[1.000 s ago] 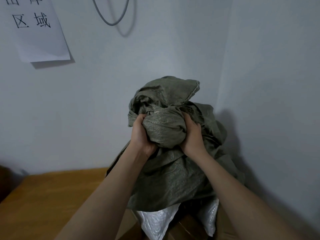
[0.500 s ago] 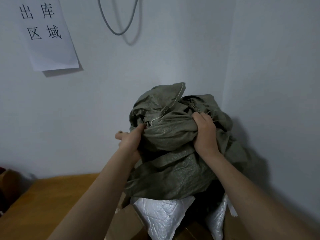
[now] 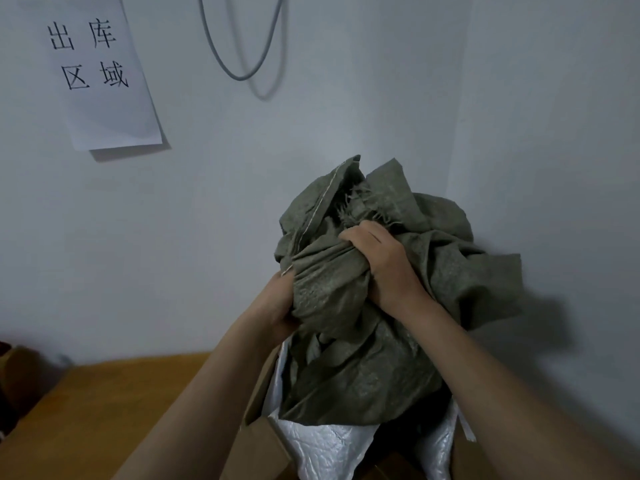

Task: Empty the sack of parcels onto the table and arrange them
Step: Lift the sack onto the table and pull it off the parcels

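Both hands, left (image 3: 280,306) and right (image 3: 384,265), clutch bunched folds of the green woven sack (image 3: 363,306), hoisting it upside down so contents drop. White poly mailers (image 3: 322,448) and cardboard boxes (image 3: 263,448) already lie beneath on the wooden surface (image 3: 121,403).

paper sheet (image 3: 104,77) on wall | black characters, two rows | top: 出库 | bottom: 区域

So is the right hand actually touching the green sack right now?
Touching. The head view shows the right hand with its fingers curled into bunched fabric of the green sack, gripping it with no gap.
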The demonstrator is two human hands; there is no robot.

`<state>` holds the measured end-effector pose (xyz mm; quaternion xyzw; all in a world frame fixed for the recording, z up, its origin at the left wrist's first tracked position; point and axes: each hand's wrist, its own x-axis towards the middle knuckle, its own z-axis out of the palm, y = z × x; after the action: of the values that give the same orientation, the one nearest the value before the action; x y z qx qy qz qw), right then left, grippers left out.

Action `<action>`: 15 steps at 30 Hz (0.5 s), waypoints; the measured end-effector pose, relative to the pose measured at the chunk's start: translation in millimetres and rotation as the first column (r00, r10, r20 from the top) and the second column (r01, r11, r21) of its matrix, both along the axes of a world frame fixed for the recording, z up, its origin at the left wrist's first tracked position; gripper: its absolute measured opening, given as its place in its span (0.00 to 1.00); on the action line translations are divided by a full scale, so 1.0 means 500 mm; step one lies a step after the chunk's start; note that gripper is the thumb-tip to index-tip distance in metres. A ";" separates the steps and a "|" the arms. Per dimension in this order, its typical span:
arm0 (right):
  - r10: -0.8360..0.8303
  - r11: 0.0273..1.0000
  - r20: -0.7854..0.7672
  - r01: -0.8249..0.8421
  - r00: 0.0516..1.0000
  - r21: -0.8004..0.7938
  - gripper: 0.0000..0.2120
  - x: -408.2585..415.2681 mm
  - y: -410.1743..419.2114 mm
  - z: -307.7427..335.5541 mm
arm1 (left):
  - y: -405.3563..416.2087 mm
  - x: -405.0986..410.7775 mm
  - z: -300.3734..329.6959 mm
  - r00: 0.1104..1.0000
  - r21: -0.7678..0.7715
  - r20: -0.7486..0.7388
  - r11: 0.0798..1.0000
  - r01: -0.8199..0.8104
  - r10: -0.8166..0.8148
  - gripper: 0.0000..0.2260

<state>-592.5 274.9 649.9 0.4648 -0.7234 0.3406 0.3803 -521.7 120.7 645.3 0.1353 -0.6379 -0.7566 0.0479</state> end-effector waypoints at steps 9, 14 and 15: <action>-0.243 0.967 -0.005 0.242 0.970 0.084 0.34 -0.024 0.037 0.011 | -0.020 0.000 -0.008 0.997 0.206 -0.062 0.978 -0.036 0.050 0.09; -0.376 0.888 0.092 0.330 0.922 0.319 0.55 -0.006 0.062 0.008 | -0.064 -0.008 -0.023 0.976 0.356 -0.139 0.928 -0.108 0.167 0.09; -0.400 0.865 0.084 0.346 0.913 0.364 0.58 -0.002 0.060 -0.001 | -0.069 -0.010 -0.025 0.972 0.374 -0.140 0.919 -0.122 0.186 0.09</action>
<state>-593.6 304.8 649.3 0.3464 -0.8752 0.1650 0.2947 -526.7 86.0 632.8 0.1256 -0.4680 -0.8640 0.1370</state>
